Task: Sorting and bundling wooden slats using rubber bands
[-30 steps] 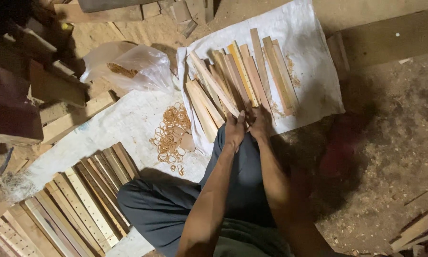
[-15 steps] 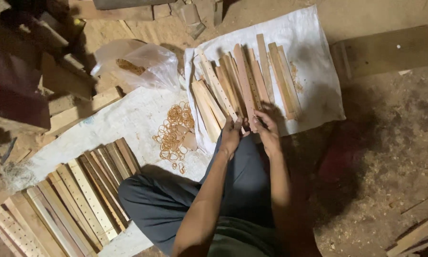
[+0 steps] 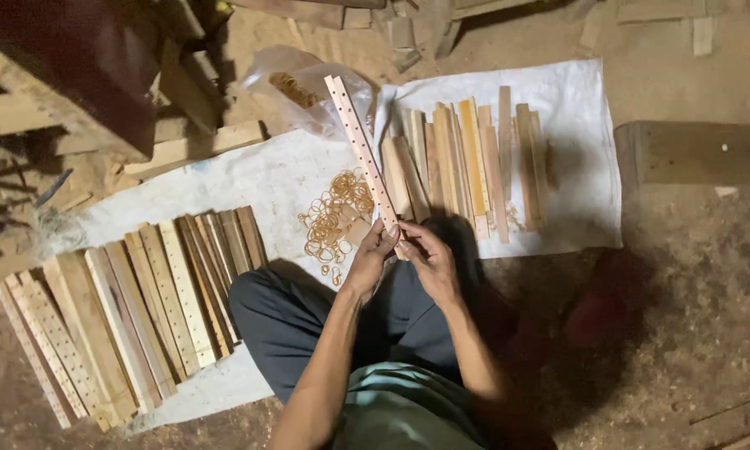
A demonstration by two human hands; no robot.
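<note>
Holding a long perforated wooden strip [image 3: 363, 150] by its near end, left hand [image 3: 373, 254] and right hand [image 3: 425, 257] both pinching it above the rubber bands [image 3: 335, 215] (probably light and stiff; best gripped low, away from the slats [image 3: 466, 162]).

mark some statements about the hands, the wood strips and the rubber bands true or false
1. Both hands, left hand and right hand, hold one perforated wooden strip. True.
2. The rubber bands lie on bare sawdust. False: they lie on the white sheet.
3. A row of wooden strips lies to the person's left. True.
4. The held strip lies flat in the far strip pile. False: it is lifted, angled away.
</note>
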